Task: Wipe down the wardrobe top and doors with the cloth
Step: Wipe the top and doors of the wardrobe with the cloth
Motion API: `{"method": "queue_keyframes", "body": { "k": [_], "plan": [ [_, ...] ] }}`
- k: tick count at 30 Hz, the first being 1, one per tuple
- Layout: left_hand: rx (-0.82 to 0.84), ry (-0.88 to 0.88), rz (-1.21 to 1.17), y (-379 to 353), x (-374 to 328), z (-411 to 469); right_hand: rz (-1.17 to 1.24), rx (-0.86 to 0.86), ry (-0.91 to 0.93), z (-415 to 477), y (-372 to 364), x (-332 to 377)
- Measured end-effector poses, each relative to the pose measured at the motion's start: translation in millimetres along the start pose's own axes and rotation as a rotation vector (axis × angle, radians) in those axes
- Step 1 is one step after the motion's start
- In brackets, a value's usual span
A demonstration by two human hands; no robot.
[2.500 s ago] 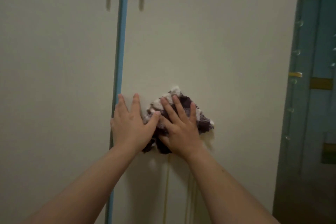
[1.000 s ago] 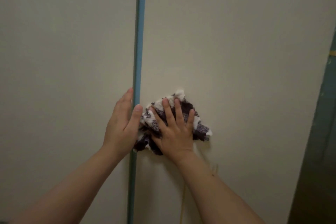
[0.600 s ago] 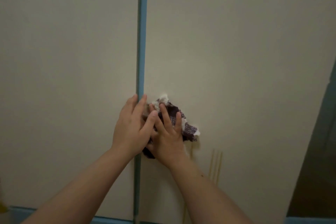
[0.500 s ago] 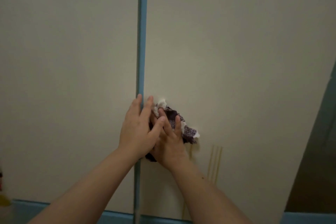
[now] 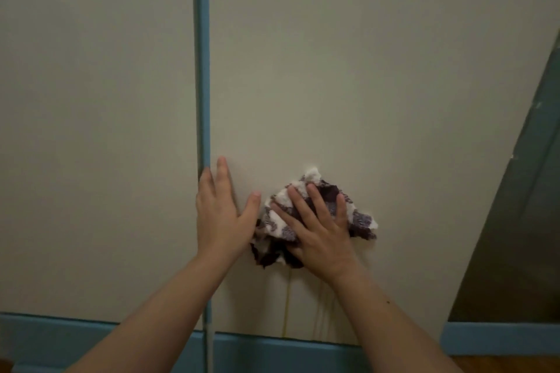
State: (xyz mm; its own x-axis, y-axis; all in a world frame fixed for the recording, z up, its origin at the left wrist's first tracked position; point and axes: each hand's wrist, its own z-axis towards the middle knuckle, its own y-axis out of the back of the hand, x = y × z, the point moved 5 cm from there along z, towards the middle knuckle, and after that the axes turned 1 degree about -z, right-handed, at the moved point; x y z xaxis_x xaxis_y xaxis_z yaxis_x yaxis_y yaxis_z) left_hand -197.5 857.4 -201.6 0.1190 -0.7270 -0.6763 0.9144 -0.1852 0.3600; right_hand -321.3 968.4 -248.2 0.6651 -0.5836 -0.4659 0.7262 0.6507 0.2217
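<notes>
While the right hand lies flat with fingers spread on a crumpled dark-purple-and-white patterned cloth, pinning it against the lower part of the pale cream right-hand wardrobe door, the left hand rests open beside it, palm to the same panel, its fingertips touching the blue vertical strip that separates this door from the pale cream left-hand door; neither hand is closed around anything, the cloth being held only by pressure against the surface. The cloth sits low on the right door, just above a few thin yellowish vertical lines that run down to the blue bottom rail, with the left thumb near the cloth's edge. Judging by this position, the wiping appears to have reached the lower stretch of the right door, with only the band between the cloth and the bottom rail visibly left on this panel. Whether the upper part of this door, the left door or the wardrobe top has been cleaned cannot be told, as the surfaces show no clear difference between wiped and unwiped areas and the top is out of view. A dark blue-green surface stands to the right of the wardrobe, and a sliver of wooden floor shows at the bottom edge
</notes>
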Motion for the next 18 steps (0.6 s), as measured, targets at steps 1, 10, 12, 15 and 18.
{"method": "queue_keyframes", "body": {
  "k": [1, 10, 12, 15, 18],
  "plan": [
    [-0.015, 0.015, -0.013, -3, -1, -1, -0.016, -0.003, -0.011, -10, 2, -13],
    [-0.115, 0.021, 0.012, -15, 4, -2, -0.022, 0.05, -0.236, -82, 17, -128],
    [-0.126, -0.005, 0.006, -16, 6, -1, -0.02, 0.069, -0.292, -92, 19, -143],
    [-0.158, -0.032, -0.019, -16, 10, 0, 0.042, 0.079, -0.433, -109, 20, -150],
    [-0.178, -0.035, -0.037, -19, 12, 0, 0.099, 0.126, -0.585, -139, 12, -141]
  ]
}}
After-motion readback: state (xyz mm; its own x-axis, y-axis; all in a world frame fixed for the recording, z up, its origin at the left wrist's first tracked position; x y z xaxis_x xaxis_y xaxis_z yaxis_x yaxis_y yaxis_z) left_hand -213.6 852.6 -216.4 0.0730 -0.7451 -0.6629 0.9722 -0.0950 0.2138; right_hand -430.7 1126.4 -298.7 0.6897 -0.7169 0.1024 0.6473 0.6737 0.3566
